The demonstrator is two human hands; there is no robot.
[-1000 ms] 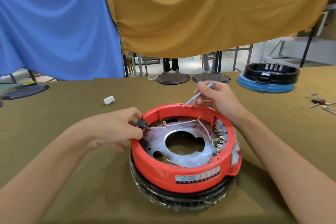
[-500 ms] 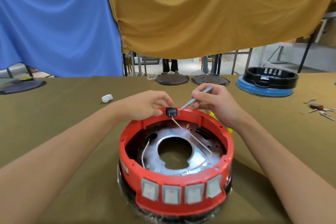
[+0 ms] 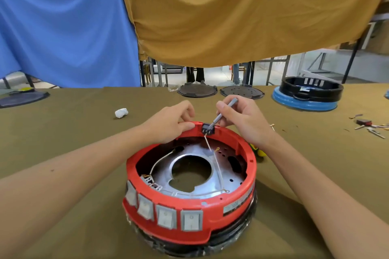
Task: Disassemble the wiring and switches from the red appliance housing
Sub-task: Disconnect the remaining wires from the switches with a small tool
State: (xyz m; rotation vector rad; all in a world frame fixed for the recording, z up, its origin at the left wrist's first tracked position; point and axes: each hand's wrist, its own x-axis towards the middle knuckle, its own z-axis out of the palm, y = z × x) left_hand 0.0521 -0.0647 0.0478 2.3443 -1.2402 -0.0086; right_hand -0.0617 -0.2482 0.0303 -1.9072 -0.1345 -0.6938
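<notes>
On the olive-covered table (image 3: 63,143), directly in front of you, the red housing (image 3: 189,227) sits upside down on a black wrapped base, its four grey switches (image 3: 166,214) facing you along the near wall. At the far rim your left hand (image 3: 170,120) curls its fingers over the red edge and grips it, steadying the shell. If that grip loosens while you pry, the housing can likely pivot on its base and throw off the tool.

Just right of those fingers, the small black switch (image 3: 208,128) sits in a notch in the rim, with a thin white wire (image 3: 207,143) running down from it onto the metal plate (image 3: 223,176). A hard lever here could crack the plastic tab or tear the wire at its terminal.

Your right hand (image 3: 242,120) pinches the grey screwdriver (image 3: 225,111) like a pen, tip on the black switch. A slip would probably drive the tip toward your left fingertips, which lie close beside it.
</notes>
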